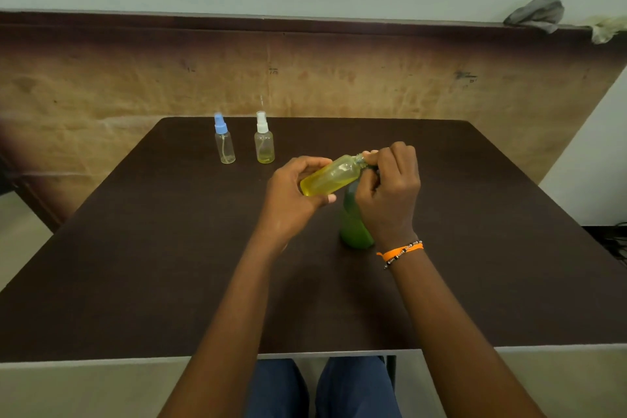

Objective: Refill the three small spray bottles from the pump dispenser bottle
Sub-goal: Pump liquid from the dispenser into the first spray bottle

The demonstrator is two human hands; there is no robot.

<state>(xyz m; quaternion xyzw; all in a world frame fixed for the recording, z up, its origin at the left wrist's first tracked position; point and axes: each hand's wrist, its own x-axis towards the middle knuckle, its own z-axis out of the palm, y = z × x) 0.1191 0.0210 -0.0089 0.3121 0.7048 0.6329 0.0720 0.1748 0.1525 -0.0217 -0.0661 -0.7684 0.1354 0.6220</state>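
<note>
— Head view, status of hands?
— Left hand (291,193) wrapped round small spray bottle (330,176), held above table (169,248), tilted, neck up & to the right. Yellow liquid inside, pooled toward base end. Right hand (390,187) at the bottle's neck, fingertips (371,157) pinching there; cap or bare neck under them, can't tell.
— Pump dispenser bottle?
— Green bottle (354,224), upright on table, directly below & behind right-hand grip, top hidden by that hand. Pump head not visible.
— Other two spray bottles?
— Both upright on table, well apart from the grip, beyond & to the left of left hand. Blue-capped bottle (224,141) farther left, looks nearly clear inside, dip tube visible. White-capped bottle (264,139) just beside it on the nearer side to the grip, a little yellowish liquid at bottom. Not touching each other.
— Anything else?
— Orange & beaded bracelet (400,251) on right wrist. Grey cloth (537,12) on ledge far beyond, up & right of the grip.
</note>
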